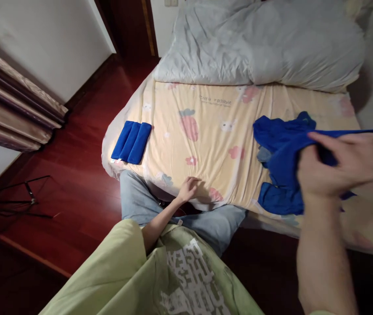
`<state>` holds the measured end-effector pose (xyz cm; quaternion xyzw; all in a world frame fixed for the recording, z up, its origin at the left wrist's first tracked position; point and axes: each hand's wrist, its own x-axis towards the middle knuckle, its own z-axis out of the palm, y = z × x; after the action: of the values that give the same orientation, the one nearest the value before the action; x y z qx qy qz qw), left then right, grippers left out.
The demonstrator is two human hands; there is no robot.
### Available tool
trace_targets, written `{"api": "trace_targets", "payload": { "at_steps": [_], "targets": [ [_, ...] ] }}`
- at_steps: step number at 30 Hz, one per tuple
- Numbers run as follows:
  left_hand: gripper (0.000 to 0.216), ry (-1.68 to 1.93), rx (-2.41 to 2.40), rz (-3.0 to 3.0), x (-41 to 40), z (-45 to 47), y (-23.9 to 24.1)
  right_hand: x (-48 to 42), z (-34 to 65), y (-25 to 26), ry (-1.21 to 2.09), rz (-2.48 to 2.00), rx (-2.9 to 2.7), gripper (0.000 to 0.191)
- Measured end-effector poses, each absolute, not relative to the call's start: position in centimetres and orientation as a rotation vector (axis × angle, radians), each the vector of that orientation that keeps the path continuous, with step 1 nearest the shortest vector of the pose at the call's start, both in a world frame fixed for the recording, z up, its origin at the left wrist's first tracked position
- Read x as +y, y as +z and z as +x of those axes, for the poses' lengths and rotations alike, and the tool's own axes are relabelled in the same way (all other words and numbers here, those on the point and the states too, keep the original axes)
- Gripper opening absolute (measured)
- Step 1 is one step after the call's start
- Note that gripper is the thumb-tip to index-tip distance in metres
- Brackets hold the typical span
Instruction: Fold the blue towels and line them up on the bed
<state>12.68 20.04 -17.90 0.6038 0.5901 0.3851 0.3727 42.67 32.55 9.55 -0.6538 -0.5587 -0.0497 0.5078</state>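
Observation:
My right hand (340, 166) is raised over the right side of the bed, its fingers pinched on a crumpled blue cloth (281, 148) that hangs partly lifted above the sheet. My left hand (189, 189) rests on the near edge of the yellow patterned sheet (212, 144), fingers loosely curled, nothing visible in it. Three folded blue cloths (131, 141) lie side by side at the bed's left corner, away from both hands.
A grey quilt (258, 43) is heaped across the head of the bed. Dark red wood floor (84, 175) runs along the left side, with a thin black stand (25, 197) lying on it, curtains at far left and a doorway beyond.

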Motion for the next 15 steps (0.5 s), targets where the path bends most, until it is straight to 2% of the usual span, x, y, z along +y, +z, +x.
{"api": "trace_targets", "payload": {
  "at_steps": [2, 4, 8, 11, 13, 15],
  "targets": [
    [0.033, 1.07, 1.49, 1.337, 16.6, 11.4, -17.0, 30.3, 36.9, 8.0, -0.202, -1.265, -1.798, 0.016],
    [0.038, 1.153, 1.477, 1.212, 13.6, 9.9, -15.8, 27.7, 30.7, 5.1, -0.18, -1.097, -1.958, 0.014],
    [0.061, 1.373, 1.608, 1.245, 9.9, 5.8, -12.7, 21.2, 18.9, -2.3, 0.205, -0.972, -2.097, 0.017],
    [0.07, 1.461, 1.814, 1.416, 8.2, 2.2, -10.6, 15.9, 12.4, -6.0, 0.512, -0.899, -2.129, 0.02],
    [0.061, 1.484, 1.891, 1.534, 6.9, 0.0, -9.8, 13.2, 9.7, -6.9, 0.594, -0.849, -2.153, 0.021],
    [0.042, 1.468, 1.894, 1.626, 5.6, -1.9, -9.5, 11.5, 8.3, -6.9, 0.594, -0.817, -2.186, 0.021]
  ]
}}
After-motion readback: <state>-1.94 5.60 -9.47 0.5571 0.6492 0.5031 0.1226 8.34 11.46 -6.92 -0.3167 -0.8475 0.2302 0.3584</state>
